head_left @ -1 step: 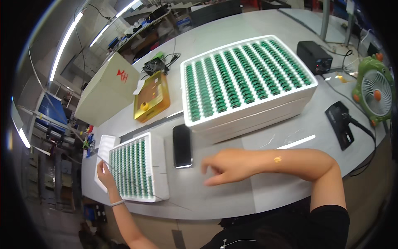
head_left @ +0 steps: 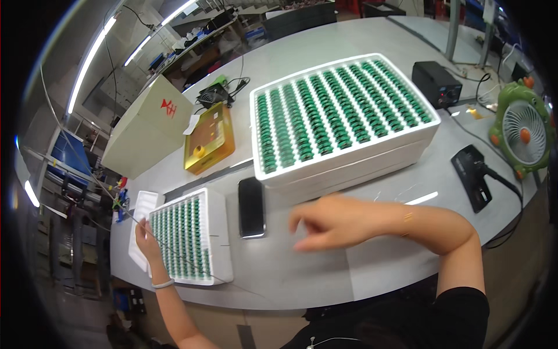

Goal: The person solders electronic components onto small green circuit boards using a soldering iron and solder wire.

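Note:
My left hand point(head_left: 148, 243) is at the left edge of a small white foam tray point(head_left: 218, 232), fingers drawn together; whatever they hold is too small to make out. Rows of small green parts point(head_left: 183, 238) with dark markings fill that tray. Over the grey table my right hand point(head_left: 331, 222) hovers, slightly blurred, thumb and curled fingers apart with nothing visible between them. A black smartphone point(head_left: 251, 208) lies between my right hand and the small tray. Beyond my right hand, a larger stack of white foam trays point(head_left: 354, 166) carries many similar green parts on top.
Beside the small tray is another white foam piece point(head_left: 142, 203). Further back are a yellow transparent box point(head_left: 224, 145), a cream box point(head_left: 145, 131) and a small black fan point(head_left: 212, 96). On the right are a black power unit point(head_left: 436, 84), a corded black device point(head_left: 472, 177) and a green fan point(head_left: 523, 131).
My right hand has shifted slightly right, away from the phone. The whole view has moved a little; my left hand stays at the small tray's edge.

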Available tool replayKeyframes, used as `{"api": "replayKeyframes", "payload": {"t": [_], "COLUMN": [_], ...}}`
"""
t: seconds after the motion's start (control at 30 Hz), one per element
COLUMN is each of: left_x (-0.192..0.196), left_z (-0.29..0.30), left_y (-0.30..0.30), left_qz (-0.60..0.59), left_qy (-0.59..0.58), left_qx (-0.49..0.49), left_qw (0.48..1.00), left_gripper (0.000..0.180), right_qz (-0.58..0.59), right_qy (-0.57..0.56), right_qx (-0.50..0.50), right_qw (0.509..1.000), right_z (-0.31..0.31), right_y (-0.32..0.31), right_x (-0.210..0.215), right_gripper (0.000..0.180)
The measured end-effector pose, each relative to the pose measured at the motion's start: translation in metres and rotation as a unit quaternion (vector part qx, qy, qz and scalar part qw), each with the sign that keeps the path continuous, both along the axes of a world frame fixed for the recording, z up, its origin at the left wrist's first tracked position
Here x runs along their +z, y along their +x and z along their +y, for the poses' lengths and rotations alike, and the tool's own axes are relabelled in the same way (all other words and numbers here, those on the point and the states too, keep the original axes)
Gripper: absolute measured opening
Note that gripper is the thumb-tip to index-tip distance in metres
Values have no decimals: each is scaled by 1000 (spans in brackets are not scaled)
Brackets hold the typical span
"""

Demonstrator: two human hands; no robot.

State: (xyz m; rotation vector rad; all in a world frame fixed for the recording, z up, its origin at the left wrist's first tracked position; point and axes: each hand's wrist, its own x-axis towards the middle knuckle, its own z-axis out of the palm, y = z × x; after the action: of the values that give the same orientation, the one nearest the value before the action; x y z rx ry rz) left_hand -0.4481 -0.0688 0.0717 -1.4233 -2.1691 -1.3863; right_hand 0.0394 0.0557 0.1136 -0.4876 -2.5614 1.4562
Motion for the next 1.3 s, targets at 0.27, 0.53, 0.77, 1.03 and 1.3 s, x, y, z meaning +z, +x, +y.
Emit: {"api": "replayKeyframes", "payload": {"t": [0.27,0.53,0.77,1.03,1.3], "left_x": [5,6,39,14,-28], "left_z": [146,221,203,123,89], "left_y": [200,246,264,287,306], "left_qz": [-333,-610,-611,-462,-349], "left_qy": [-182,-132,-184,-26,104], "left_qx": [-301,-439,-435,-456,-478], "left_qw": [875,646,635,760,800], "left_gripper": [49,50,63,43,71], "right_qz": [161,303,340,394,284], "right_qy": [109,-352,-372,-230,-50], "right_qx": [-549,-380,-301,-259,-383], "right_qw": [813,799,809,851,878], "right_z": [158,171,160,96,69], "right_y": [156,151,152,165,188], "right_x": [10,-54,-29,-45,-92], "right_gripper": [38,54,48,76,99]}}
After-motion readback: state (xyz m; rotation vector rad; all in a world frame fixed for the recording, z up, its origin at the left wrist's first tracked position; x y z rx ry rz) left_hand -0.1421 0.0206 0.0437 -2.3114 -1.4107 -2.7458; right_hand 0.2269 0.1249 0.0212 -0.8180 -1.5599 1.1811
